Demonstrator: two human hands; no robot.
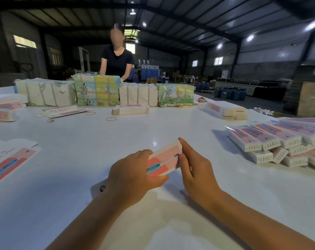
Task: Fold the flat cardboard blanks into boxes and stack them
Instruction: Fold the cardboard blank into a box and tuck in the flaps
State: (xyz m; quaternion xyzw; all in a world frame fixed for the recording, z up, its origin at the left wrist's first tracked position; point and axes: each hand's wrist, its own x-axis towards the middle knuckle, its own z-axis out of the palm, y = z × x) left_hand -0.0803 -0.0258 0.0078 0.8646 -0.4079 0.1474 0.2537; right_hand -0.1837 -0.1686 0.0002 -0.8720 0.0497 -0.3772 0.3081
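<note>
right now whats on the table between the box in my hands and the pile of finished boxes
Nothing: the head view shows bare white table between the held box and the pile of folded boxes.

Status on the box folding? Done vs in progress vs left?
Done: a pile of folded boxes sits stacked on the right of the table. In hand: the left hand and right hand hold one pink box between them, apparently mid-fold. Left: a flat blank lies at the left edge, a stack of blanks mid-table, and wrapped bundles at the far side look unopened.
</note>
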